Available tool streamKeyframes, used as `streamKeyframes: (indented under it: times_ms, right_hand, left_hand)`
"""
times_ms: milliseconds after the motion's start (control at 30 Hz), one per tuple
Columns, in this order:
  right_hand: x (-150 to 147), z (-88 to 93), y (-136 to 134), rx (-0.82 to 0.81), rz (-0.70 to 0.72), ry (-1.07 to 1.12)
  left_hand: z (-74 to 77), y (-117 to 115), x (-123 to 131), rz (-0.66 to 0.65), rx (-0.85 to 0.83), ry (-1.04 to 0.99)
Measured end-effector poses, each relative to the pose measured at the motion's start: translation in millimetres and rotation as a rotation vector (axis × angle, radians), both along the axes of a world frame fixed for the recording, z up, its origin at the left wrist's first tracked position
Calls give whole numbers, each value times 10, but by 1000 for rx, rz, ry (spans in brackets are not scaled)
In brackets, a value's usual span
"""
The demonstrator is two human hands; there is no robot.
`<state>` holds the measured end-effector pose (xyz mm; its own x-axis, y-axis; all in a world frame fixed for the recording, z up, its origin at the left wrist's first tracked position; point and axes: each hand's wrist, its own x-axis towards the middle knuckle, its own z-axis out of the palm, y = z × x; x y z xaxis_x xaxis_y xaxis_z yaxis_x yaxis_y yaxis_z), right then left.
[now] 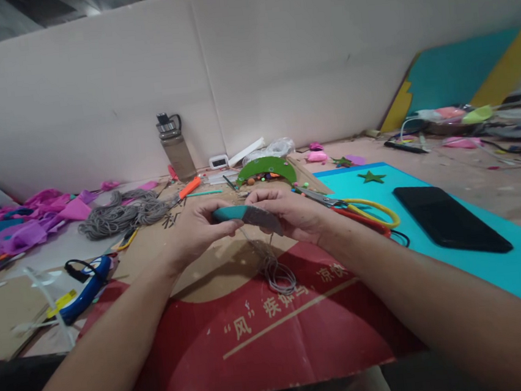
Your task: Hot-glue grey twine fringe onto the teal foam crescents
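Observation:
Between my two hands is a small curved strip, teal at its left part and dark grey at its right (pixel 263 218). My left hand (pixel 206 226) pinches the teal end between thumb and fingers. The grey end is gripped by my right hand (pixel 285 211). Thin grey string (pixel 280 276) hangs below the strip and lies in loose loops on the red and brown cardboard (pixel 276 360). Behind my hands sits a green felt crescent (pixel 280 168) with small coloured balls by it.
A grey yarn bundle (pixel 122 215), blue glue gun (pixel 88 291) and orange cutter (pixel 190 187) lie left. A bottle (pixel 177 151) stands behind. Right are yellow-and-red-handled scissors (pixel 375 208), a black phone (pixel 449 217) and a green star (pixel 372 177) on a cyan sheet (pixel 494 277).

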<state>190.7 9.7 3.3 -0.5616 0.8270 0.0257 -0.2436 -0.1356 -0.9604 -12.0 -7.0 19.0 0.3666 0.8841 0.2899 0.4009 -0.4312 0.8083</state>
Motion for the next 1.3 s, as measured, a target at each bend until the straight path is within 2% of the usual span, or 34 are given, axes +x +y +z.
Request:
streamKeyframes:
  times_ms: [167, 433, 633, 967, 1067, 1133, 1200, 1300]
  right_hand:
    - [-15, -10, 0, -41, 1, 38]
    - [-11, -33, 30, -21, -44, 32]
    - [-51, -51, 34, -42, -53, 3]
    - [-93, -72, 23, -150, 70, -22]
    - [-102, -101, 23, -116, 90, -79]
    - [-92, -132, 48, -29, 12, -144]
    - [-66, -161, 93, 61, -124, -179]
    - [-18, -181, 157, 207, -320, -133]
  left_hand:
    - [-8, -1, 1, -9, 8, -34]
    - [-14, 1, 18, 4, -25, -133]
    - [-29, 11, 21, 15, -104, -154]
    - [-42, -19, 108, 37, -226, -341]
    - [-39, -22, 123, 50, -253, -390]
    - [-36, -13, 118, 73, -266, -391]
    - [-29, 2, 106, 112, -281, -375]
    - [-24, 20, 90, 170, -301, -335]
